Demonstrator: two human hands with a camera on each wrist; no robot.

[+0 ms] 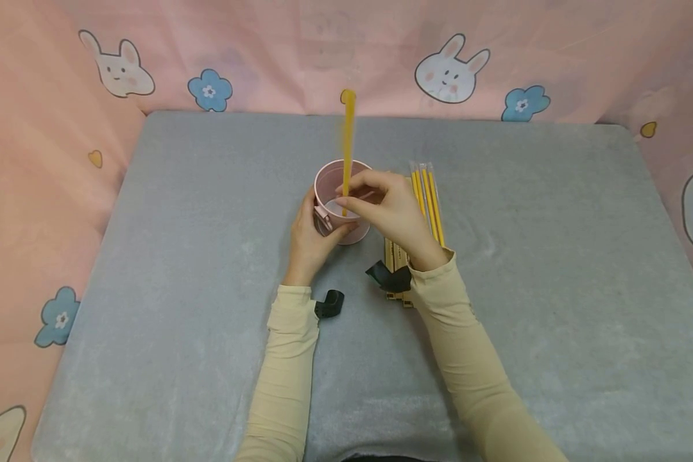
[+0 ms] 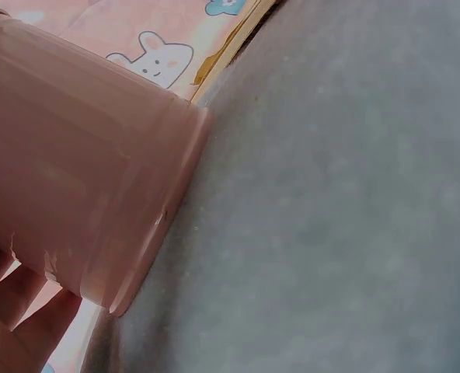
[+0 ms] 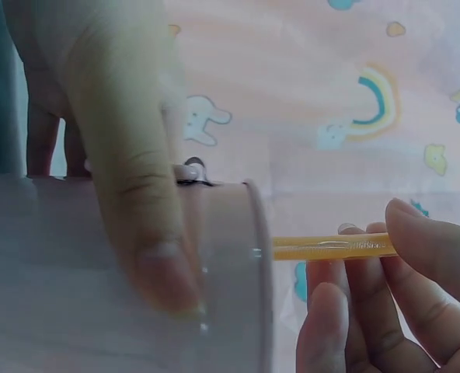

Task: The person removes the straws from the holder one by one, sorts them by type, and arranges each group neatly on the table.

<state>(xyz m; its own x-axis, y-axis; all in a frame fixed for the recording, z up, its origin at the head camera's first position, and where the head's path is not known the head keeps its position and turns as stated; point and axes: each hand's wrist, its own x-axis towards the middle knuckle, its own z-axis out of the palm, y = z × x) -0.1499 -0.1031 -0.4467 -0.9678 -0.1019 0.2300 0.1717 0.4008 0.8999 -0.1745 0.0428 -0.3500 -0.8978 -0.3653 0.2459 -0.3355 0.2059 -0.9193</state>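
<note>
A pink plastic cup point(image 1: 354, 233) stands upright on the grey table, a small clip-like fitting point(image 1: 323, 217) on its left side. My left hand point(image 1: 312, 244) grips the cup round its side; in the right wrist view its thumb point(image 3: 141, 202) lies along the wall near the rim. Over the cup's mouth, my right hand point(image 1: 389, 202) pinches a slender yellow stick point(image 1: 348, 141) between thumb and fingers. The stick is held nearly upright, its lower end within the rim and its upper part blurred. Faint print shows on it in the right wrist view.
Right of the cup lie several thin yellow sticks point(image 1: 433, 205) in clear wrapping, partly hidden by my right hand and wrist. Below them are tan strips point(image 1: 397, 256) with dark print. A pink patterned cloth point(image 1: 265, 51) hangs behind the grey table point(image 1: 554, 289).
</note>
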